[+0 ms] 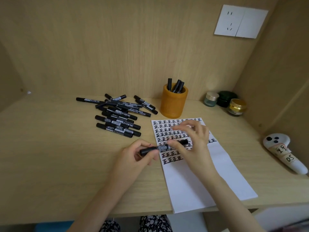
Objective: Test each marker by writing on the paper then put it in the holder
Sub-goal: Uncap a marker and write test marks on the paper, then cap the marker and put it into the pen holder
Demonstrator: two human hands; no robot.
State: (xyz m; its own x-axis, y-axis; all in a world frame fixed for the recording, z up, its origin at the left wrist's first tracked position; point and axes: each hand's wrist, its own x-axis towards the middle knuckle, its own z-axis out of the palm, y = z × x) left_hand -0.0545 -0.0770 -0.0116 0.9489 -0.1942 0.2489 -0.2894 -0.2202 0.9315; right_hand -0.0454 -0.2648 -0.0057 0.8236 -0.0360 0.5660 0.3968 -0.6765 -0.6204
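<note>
Lying level between both hands, the marker [160, 148] is held over the left edge of the paper [209, 178], near the last rows of black characters written there. The left hand [138, 154] has a closed grip on the marker's left end, with fingers and thumb curled round the barrel. The right hand [192, 144] pinches the right part in a narrow grip, its other fingers spread above the page. That end is blurred, so I cannot tell whether the cap is on. Beyond the paper stands the orange holder [173, 104] with three markers [177, 86] upright in it. Left of the holder, a pile of loose markers [119, 114] lies on the wooden surface [50, 148]. By the back right corner stand three small jars [224, 99], and nearer lies a white handheld device [284, 154] with paper labels. A white wall socket [240, 21] is set above.
</note>
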